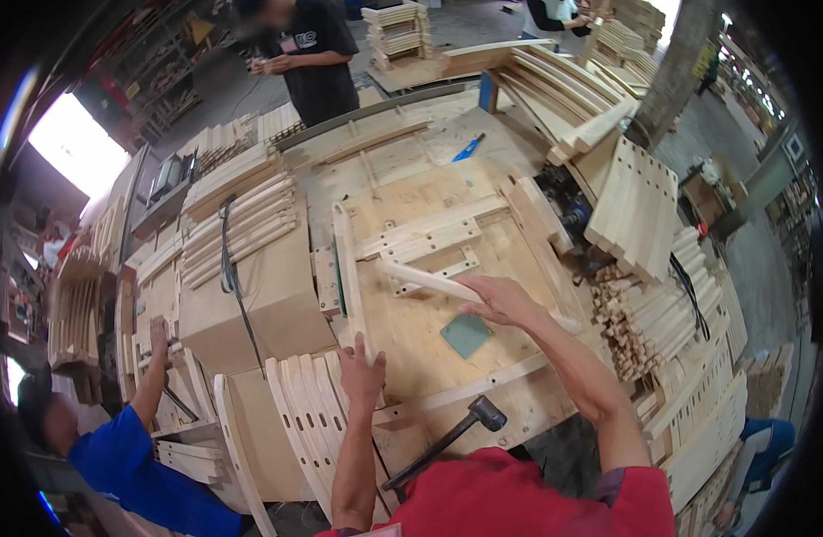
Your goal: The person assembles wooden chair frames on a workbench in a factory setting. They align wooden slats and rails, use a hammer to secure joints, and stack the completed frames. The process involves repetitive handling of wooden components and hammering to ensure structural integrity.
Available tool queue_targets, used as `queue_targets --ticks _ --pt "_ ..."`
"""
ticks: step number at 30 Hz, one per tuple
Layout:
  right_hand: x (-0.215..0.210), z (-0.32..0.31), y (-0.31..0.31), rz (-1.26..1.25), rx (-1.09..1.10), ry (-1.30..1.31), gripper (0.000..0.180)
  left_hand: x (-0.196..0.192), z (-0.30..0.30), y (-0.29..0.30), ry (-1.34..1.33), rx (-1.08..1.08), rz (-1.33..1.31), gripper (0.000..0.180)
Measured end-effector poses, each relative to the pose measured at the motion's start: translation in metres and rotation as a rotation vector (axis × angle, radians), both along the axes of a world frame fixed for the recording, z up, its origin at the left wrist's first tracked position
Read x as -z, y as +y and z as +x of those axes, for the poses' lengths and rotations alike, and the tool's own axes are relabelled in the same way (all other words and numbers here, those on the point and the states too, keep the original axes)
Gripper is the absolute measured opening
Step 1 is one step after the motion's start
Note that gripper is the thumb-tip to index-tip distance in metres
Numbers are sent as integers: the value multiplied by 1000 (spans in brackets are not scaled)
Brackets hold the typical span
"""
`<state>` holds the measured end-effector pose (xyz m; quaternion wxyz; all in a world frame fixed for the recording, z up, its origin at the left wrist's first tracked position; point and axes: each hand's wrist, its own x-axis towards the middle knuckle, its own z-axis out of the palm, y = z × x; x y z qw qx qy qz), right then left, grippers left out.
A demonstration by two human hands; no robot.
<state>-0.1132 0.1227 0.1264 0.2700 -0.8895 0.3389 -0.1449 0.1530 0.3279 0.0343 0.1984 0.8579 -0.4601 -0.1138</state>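
Observation:
My right hand is closed around a pale wooden slat, held at a slant above the plywood work board. My left hand lies over the near end of a long upright wooden rail, thumb on one side and fingers on the other. Between the rails, drilled wooden blocks are fixed to the board. A green square pad lies below my right hand. Close to my body rests a black-headed mallet, beside the board's front rail.
Curved slotted slats stand left of my left hand. Bundled sticks sit on a cardboard-covered stack at left; more sticks are piled at right. A blue-handled tool lies at the back. A person in blue works at left, another in black stands opposite.

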Motion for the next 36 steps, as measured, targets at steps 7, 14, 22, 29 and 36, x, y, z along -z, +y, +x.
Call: queue_targets --ticks 7,14,22,29,36 --pt "51 76 -98 -103 -237 439 34 9 -4 -2 70 9 38 66" --pt "103 110 -88 -257 -257 320 20 9 8 10 82 9 84 62" --pt "126 159 -55 -197 -126 55 23 22 10 5 108 14 -22 69" --pt "123 175 -35 -101 -15 53 31 25 12 10 98 27 -23 68" --pt "123 191 -21 -332 41 222 29 28 12 12 109 21 -57 67"
